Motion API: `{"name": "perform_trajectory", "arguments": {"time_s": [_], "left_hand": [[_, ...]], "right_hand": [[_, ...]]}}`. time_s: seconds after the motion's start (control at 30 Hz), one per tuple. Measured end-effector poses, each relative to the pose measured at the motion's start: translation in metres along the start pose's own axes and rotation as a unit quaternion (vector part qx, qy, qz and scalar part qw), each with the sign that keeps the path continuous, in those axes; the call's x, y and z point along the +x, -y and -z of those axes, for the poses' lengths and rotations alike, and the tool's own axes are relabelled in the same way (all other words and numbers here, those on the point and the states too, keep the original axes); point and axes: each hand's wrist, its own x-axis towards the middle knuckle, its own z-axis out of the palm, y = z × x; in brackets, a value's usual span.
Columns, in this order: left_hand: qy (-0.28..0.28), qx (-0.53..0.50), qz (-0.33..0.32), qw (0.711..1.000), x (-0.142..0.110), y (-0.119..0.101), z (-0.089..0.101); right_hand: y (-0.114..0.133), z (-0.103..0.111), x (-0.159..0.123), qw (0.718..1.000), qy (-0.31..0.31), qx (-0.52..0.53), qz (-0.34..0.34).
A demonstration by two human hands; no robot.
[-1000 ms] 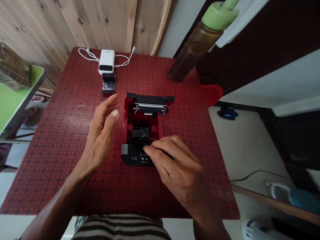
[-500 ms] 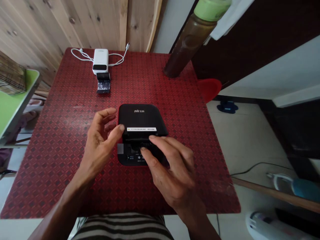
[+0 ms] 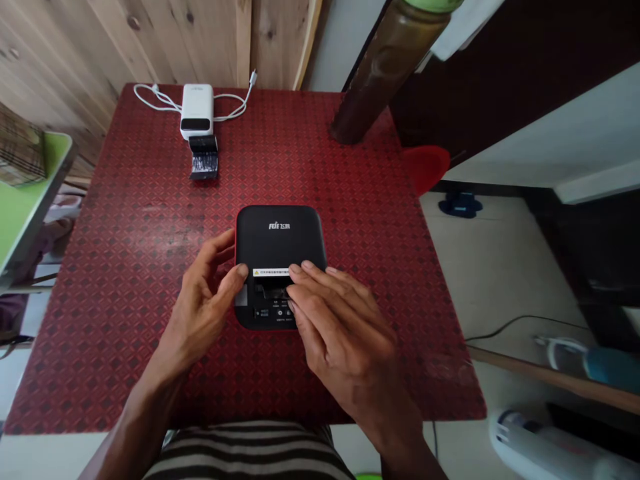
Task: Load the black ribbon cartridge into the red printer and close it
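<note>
A black, rounded-square device (image 3: 277,243) lies flat on the table in front of me, with a white logo and a white warning strip on its lid. Below the strip is a dark recess and a row of small ports or buttons. My left hand (image 3: 205,293) grips its left side, thumb on the top edge and fingers curled along the side. Across the lower right of the device lie the outstretched fingers of my right hand (image 3: 345,320), hiding that corner and part of the strip. The fingertips touch the lid near the recess.
A white power bank (image 3: 197,107) with a looped white cable sits at the far left of the red patterned table (image 3: 150,267). A small black-and-silver piece (image 3: 204,160) lies before it. At the back right stands a tall brown bottle (image 3: 375,80); beyond is a red stool (image 3: 427,167).
The lid of the device, tilted before, now lies flatter. My right hand has gone from a spread thumb and fingers at the recess to fingers laid together over the lid. My left thumb moved slightly down.
</note>
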Motion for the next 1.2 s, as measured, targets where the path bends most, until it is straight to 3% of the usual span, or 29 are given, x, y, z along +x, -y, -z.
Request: {"name": "perform_trajectory", "arguments": {"time_s": [0.2,0.33,0.5,0.9,1.2], "left_hand": [[-0.026,-0.006,0.022,0.999,-0.003,0.007,0.000],[-0.053,-0.039,0.026,0.997,-0.017,0.016,0.005],[-0.005,-0.060,0.039,0.997,-0.033,0.021,0.012],[-0.023,-0.008,0.028,0.999,-0.032,0.010,0.005],[-0.038,-0.045,0.051,0.997,-0.034,0.007,-0.004]], "right_hand": [[-0.001,0.003,-0.001,1.000,-0.004,0.018,-0.004],[-0.002,0.010,-0.012,0.997,-0.055,0.039,-0.044],[-0.001,0.009,-0.032,0.987,-0.114,0.048,-0.105],[0.004,-0.002,-0.043,0.980,-0.120,0.054,-0.150],[0.004,-0.007,-0.049,0.976,-0.113,0.048,-0.181]]}}
